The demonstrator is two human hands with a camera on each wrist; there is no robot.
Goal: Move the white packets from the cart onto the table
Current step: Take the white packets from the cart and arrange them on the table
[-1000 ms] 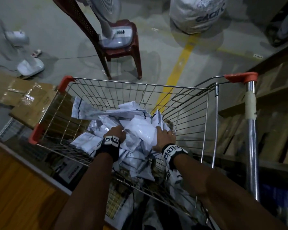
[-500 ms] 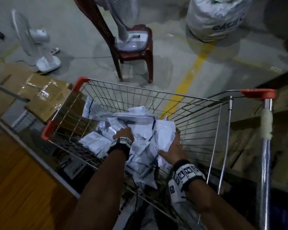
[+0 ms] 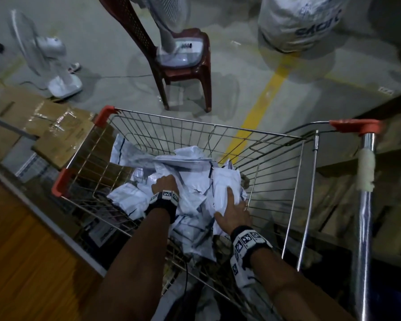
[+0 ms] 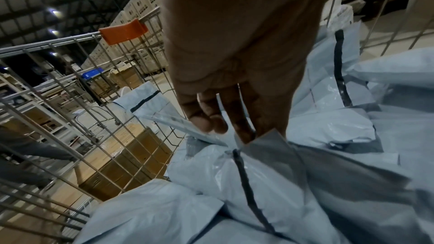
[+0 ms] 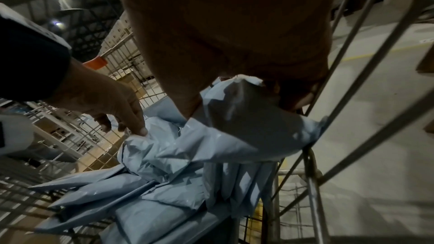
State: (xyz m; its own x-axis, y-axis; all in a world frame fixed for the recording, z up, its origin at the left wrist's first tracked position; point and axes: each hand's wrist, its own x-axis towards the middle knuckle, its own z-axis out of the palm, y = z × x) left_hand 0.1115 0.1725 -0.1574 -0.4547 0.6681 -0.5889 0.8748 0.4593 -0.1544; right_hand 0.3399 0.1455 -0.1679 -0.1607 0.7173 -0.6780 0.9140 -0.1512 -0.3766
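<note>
A wire cart [image 3: 206,126] holds a loose pile of white packets [image 3: 190,156] with dark seal strips. My left hand [image 3: 163,185] is sunk into the middle of the pile. In the left wrist view its fingertips [image 4: 206,123] pinch a packet edge [image 4: 169,118] while its other fingers are hidden under a flap. My right hand [image 3: 232,205] grips a packet [image 3: 225,184] at the pile's right side, thumb on top. In the right wrist view that packet [image 5: 234,118] bulges between thumb and fingers against the cart's wires. The wooden table [image 3: 21,262] lies at lower left.
Taped cardboard boxes [image 3: 63,135] sit left of the cart. Beyond it stand a red chair [image 3: 188,70] carrying a fan, a floor fan [image 3: 56,66] and a big white sack [image 3: 299,24]. The cart's steel handle [image 3: 366,205] rises at right, wooden shelving behind it.
My right hand has slid back from the top of the pile to its right side and spread its thumb over a packet. The left hand stays buried in the pile.
</note>
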